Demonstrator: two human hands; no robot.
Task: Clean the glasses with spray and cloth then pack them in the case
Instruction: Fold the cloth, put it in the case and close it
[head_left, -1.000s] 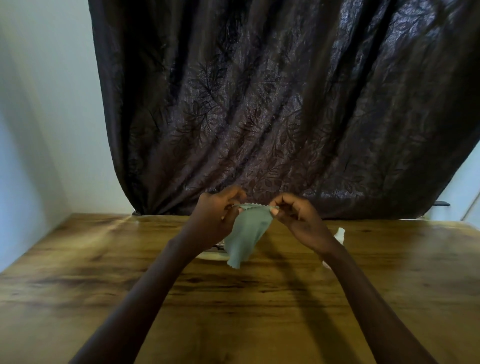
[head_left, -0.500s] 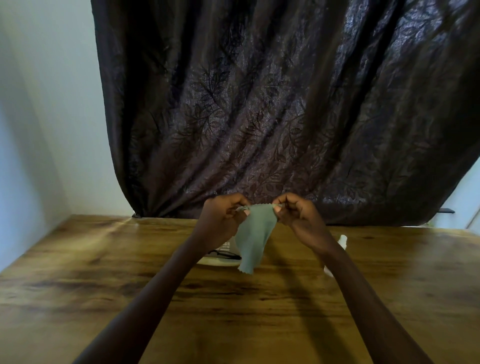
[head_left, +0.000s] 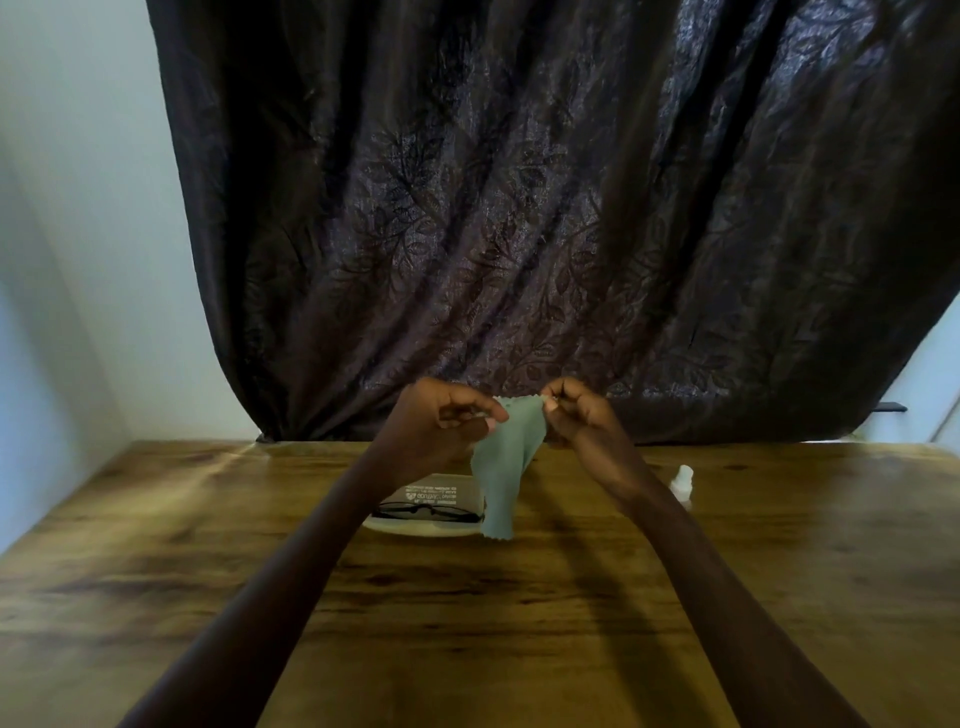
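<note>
A grey-green cleaning cloth (head_left: 506, 467) with a zigzag edge hangs above the table, pinched at its top edge by my left hand (head_left: 447, 423) and my right hand (head_left: 576, 415). Below the cloth, black-framed glasses (head_left: 428, 512) lie folded on a pale case (head_left: 415, 527). A dark printed pouch or lid (head_left: 439, 492) sits just behind the glasses. A small white spray bottle (head_left: 681, 483) stands to the right, partly hidden by my right forearm.
The wooden table (head_left: 467, 623) stretches wide in front of me. A dark patterned curtain (head_left: 519, 208) hangs behind its far edge. White walls stand at the left and far right.
Both hands have lifted the cloth slightly higher and closer together. The glasses and printed case part have come into view below my left hand.
</note>
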